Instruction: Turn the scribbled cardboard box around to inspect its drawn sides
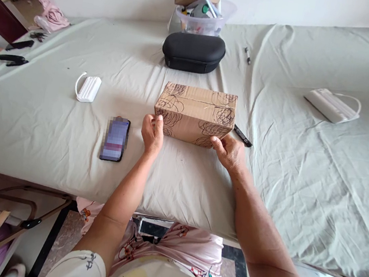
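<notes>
We hold the cardboard box (193, 126) with fingers clamped at its near corners, left hand (152, 134) and right hand (232, 153) equally close, its long axis spanning between them.

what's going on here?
Someone's left hand and right hand have a grip on a scribbled-over cardboard box, one near each lower front corner. Whether it's lifted off the cloth is hard to tell. A black marker lies by the right hand, a phone off to the left, and a black case behind the box.
</notes>
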### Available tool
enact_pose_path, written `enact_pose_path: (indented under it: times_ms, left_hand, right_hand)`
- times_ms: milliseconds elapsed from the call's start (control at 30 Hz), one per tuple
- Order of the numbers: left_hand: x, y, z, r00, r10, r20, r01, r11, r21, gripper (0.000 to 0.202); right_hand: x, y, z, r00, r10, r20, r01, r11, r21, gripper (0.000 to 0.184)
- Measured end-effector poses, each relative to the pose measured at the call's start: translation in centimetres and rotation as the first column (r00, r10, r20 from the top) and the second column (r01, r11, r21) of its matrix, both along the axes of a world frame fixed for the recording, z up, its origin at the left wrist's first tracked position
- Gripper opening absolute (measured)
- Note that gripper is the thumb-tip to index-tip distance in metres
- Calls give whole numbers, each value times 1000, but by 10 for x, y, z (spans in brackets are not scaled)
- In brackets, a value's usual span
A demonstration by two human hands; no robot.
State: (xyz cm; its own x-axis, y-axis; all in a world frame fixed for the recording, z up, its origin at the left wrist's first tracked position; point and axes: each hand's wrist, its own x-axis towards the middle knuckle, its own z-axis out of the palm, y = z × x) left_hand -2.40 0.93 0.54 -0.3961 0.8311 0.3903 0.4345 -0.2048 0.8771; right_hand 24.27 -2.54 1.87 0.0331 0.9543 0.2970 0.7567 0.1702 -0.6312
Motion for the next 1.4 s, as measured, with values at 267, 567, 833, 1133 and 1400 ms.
enact_pose_path:
  times_ms: [267, 567, 833, 1133, 1400]
  left_hand:
    - [4, -4, 5, 988, 108, -114, -81, 971, 223, 73]
    - [35, -28, 6, 839, -53, -542, 297, 879, 373, 43]
    - [48, -36, 8, 772, -184, -609, 371, 908, 196, 45]
    - [38, -31, 8, 802, -173, -572, 343, 917, 204, 44]
    - [33, -33, 12, 821, -64, -568, 296, 898, 327, 57]
  right_hand:
    - [3, -3, 2, 980, -61, -191, 101, 972, 211, 78]
    - [-8, -12, 4, 994, -70, 88, 24, 897, 442, 55]
    - [-41, -21, 4, 972, 31, 233, -118, 920, 373, 54]
    - [-18, -13, 1, 981, -128, 144, 33, 849, 527, 42]
    - [-32, -24, -2, 981, 100, 169, -176, 830, 530, 42]
